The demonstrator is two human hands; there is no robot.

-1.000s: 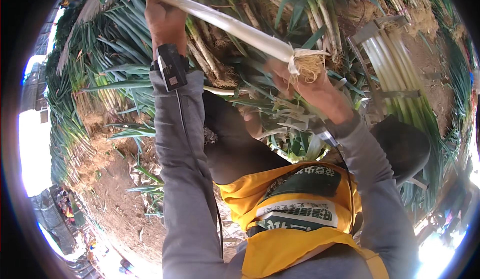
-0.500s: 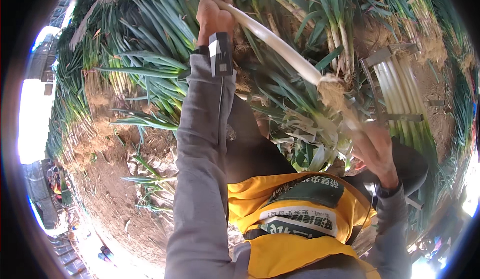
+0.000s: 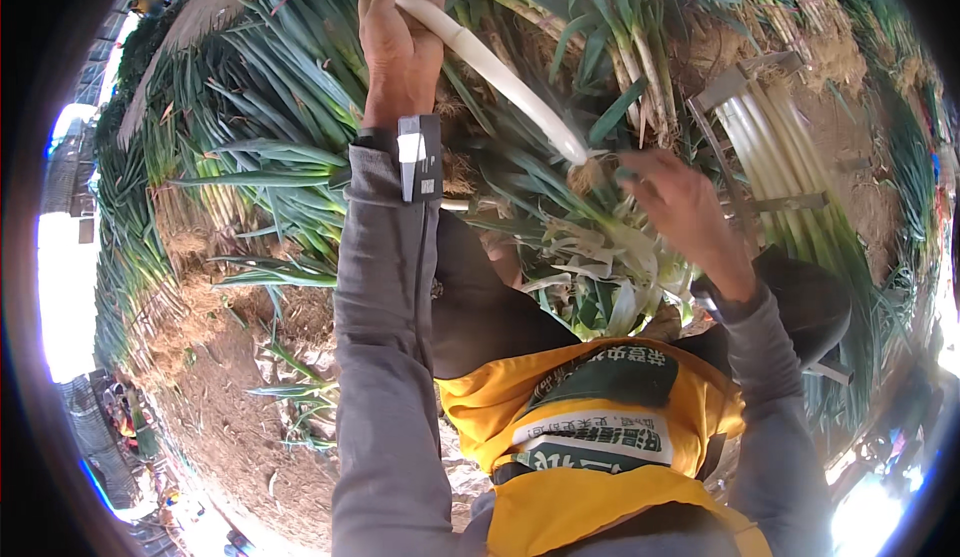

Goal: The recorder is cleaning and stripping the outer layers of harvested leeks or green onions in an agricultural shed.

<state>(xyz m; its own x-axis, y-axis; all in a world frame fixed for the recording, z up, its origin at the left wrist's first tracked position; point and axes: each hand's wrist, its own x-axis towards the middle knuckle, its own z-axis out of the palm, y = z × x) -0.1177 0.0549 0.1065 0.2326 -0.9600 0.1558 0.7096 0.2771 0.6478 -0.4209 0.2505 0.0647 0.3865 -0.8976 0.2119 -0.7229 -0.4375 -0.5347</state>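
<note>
My left hand (image 3: 398, 57) is closed around a long green onion (image 3: 492, 65) near where its white shaft turns green. The shaft slants down to the right, its root end pointing toward my right hand (image 3: 690, 217). That hand is raised beside the roots, with its fingers bent and smeared by motion. Whether it grips anything cannot be made out. Below the onion lies a heap of stripped leaves and skins (image 3: 610, 252). To the right, a metal frame (image 3: 728, 89) holds several onions with clean white shafts (image 3: 765, 147).
Bundles of unpeeled green onions (image 3: 290, 77) with soil on their roots cover the ground at the left and back. More stand at the far right (image 3: 830, 52). Loose green leaves (image 3: 305, 392) lie on the bare soil (image 3: 215, 412) at the left. My knees flank the heap.
My right hand has risen up and left from low beside my knee to the root end. The onion has shifted left, and its roots look less bushy now.
</note>
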